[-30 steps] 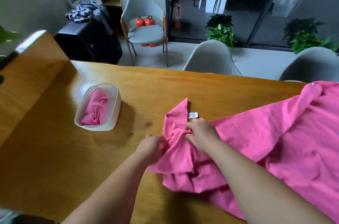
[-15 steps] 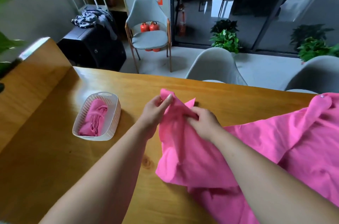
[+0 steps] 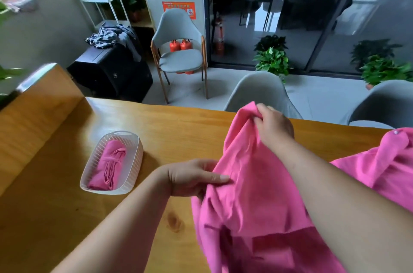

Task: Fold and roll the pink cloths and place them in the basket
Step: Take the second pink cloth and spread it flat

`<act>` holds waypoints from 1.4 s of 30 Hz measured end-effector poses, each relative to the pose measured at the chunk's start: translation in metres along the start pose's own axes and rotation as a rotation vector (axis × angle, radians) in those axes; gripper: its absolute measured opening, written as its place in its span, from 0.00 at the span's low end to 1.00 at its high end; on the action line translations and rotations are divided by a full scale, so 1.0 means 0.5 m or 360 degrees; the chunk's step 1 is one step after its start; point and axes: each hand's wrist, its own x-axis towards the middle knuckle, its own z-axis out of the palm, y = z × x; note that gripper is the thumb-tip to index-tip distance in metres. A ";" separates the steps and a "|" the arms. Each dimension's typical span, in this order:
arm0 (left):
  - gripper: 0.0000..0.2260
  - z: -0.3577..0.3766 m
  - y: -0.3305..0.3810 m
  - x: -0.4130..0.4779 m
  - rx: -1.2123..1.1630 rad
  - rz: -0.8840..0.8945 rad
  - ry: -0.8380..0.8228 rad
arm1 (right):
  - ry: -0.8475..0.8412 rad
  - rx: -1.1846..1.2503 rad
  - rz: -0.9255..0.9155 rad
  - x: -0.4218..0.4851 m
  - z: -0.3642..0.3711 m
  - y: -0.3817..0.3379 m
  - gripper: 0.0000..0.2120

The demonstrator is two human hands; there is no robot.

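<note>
The pink cloth [image 3: 257, 194] is lifted off the wooden table [image 3: 67, 205] in front of me, with its lower part bunched on the tabletop. My right hand [image 3: 276, 126] clamps the top edge, fingers curled round the fabric. My left hand [image 3: 192, 177] pinches the side edge lower down, thumb flat on the front.

To fold it well, I judge I should find two true corners, draw the edge taut between them, and lay the cloth flat before halving it.

More pink fabric [image 3: 384, 167] lies to the right; I cannot tell whether it is a separate piece. The white basket [image 3: 137, 156] sits well apart on my left, with one rolled pink cloth [image 3: 109, 167] inside.
</note>
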 end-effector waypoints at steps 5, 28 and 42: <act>0.14 -0.045 0.079 0.001 -0.0016 0.0294 0.0378 | 0.0087 0.0172 0.0070 0.122 -0.016 -0.052 0.19; 0.27 -0.209 -0.239 0.069 0.1691 -0.0578 0.1783 | -0.0657 -0.0479 0.0136 -0.301 0.283 -0.064 0.40; 0.35 -0.145 -0.354 -0.045 0.2188 -0.0046 0.1751 | -0.1154 -0.0731 -0.0313 -0.480 0.319 -0.068 0.55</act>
